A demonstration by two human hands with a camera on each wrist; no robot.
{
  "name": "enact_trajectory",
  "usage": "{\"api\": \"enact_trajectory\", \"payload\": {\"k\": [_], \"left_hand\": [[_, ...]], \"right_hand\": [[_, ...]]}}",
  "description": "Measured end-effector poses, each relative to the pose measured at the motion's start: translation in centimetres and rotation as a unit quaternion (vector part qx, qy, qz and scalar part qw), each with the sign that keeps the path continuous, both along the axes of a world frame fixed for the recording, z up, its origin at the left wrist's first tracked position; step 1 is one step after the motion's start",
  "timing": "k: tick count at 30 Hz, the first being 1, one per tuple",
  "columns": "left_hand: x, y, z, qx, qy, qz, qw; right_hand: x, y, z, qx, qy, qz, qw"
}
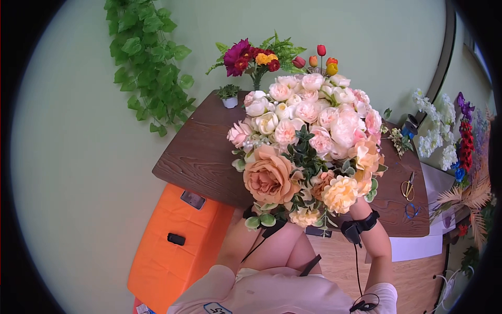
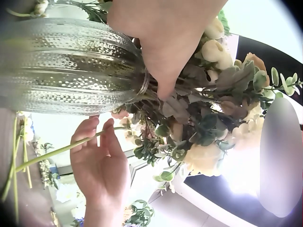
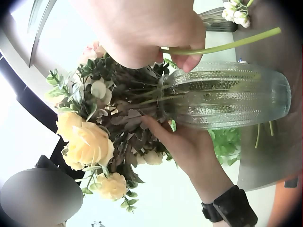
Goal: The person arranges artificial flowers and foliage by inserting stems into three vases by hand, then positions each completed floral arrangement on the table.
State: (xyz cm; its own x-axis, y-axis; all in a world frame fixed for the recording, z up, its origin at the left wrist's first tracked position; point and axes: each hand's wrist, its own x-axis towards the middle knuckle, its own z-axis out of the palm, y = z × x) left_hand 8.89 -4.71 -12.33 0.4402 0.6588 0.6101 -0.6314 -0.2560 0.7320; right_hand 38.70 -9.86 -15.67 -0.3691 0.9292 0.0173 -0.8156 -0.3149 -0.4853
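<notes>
Flowers [image 1: 308,112] fill the middle of it all, a big pink, cream and peach mass spreading over the table [image 1: 204,157], and beneath them the ribbed glass vase [image 3: 227,97] stands on that dark wood, stems [image 3: 150,100] running down through its neck. Left hand [image 3: 189,144] is clamped round that neck, thumb laid against the leafy part; right hand [image 3: 151,33] pinches one loose stalk [image 3: 236,45], its bare end poking out beside the glass, outside it. How to play this well? Hold that left hand firm, I'd say, because the bunch looks top-heavy; bring the bare end to a gap at the mouth, slide it down gently between the others, and don't crush leaves or tip the glass. Out across the surface: near the right front corner, a blue loop [image 1: 412,211], then gold-handled scissors [image 1: 408,191] along the right edge. Toward the far right corner, a berry sprig [image 1: 400,140]. Far edge next: a potted succulent [image 1: 228,96] at the left corner, a red-and-yellow bunch [image 1: 251,57], some tulips [image 1: 321,51]. Into the room: an orange seat [image 1: 178,217] off the left edge carrying a phone [image 1: 193,200], white blossoms [image 1: 448,154] away right, and ivy [image 1: 149,63] trailing down the pale green wall [image 1: 78,131].
</notes>
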Motion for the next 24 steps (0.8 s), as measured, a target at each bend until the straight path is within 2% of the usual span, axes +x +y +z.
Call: {"api": "enact_trajectory", "payload": {"k": [1, 2, 3, 4, 5, 7, 11, 12, 13, 17, 19, 24], "left_hand": [[0.3, 0.1, 0.1, -0.001, 0.002, 0.004, 1.000], [0.0, -0.1, 0.0, -0.001, 0.004, 0.008, 1.000], [-0.6, -0.7, -0.5, -0.002, 0.005, 0.012, 1.000], [-0.9, -0.5, -0.3, -0.004, 0.006, 0.016, 1.000], [-2.0, 0.0, -0.1, -0.006, 0.006, 0.019, 1.000], [1.2, -1.0, -0.4, -0.011, 0.007, 0.028, 1.000], [1.6, -0.4, 0.1, -0.020, 0.010, 0.043, 0.999], [0.7, -0.7, -0.2, -0.021, 0.011, 0.046, 0.999], [0.7, -0.7, -0.1, -0.022, 0.011, 0.049, 0.998], [0.9, -0.5, 0.2, -0.023, 0.013, 0.059, 0.998], [2.1, 0.7, 0.7, -0.024, 0.012, 0.063, 0.998], [2.3, 0.3, 0.5, -0.025, 0.013, 0.071, 0.997]], "right_hand": [[0.6, 0.3, -1.5, -0.009, 0.030, 0.056, 0.998], [1.5, 1.8, -6.0, 0.057, -0.151, -0.136, 0.977], [2.0, 3.0, -9.6, 0.119, -0.322, -0.318, 0.884], [0.2, 1.4, -5.7, 0.061, -0.107, -0.195, 0.973], [-1.5, 0.9, -3.3, 0.058, -0.108, -0.192, 0.974], [-4.3, 0.1, 1.7, 0.080, -0.185, -0.255, 0.946], [-8.8, -3.3, 10.6, 0.125, -0.334, -0.373, 0.857], [-7.5, -2.4, 8.4, 0.088, -0.304, -0.396, 0.862], [-7.5, -2.3, 8.5, 0.106, -0.259, -0.359, 0.891], [-6.9, -2.5, 8.0, 0.132, -0.338, -0.320, 0.875], [-6.7, -2.7, 7.7, 0.126, -0.362, -0.350, 0.855], [-6.9, -3.0, 8.4, 0.114, -0.317, -0.360, 0.870]]}}
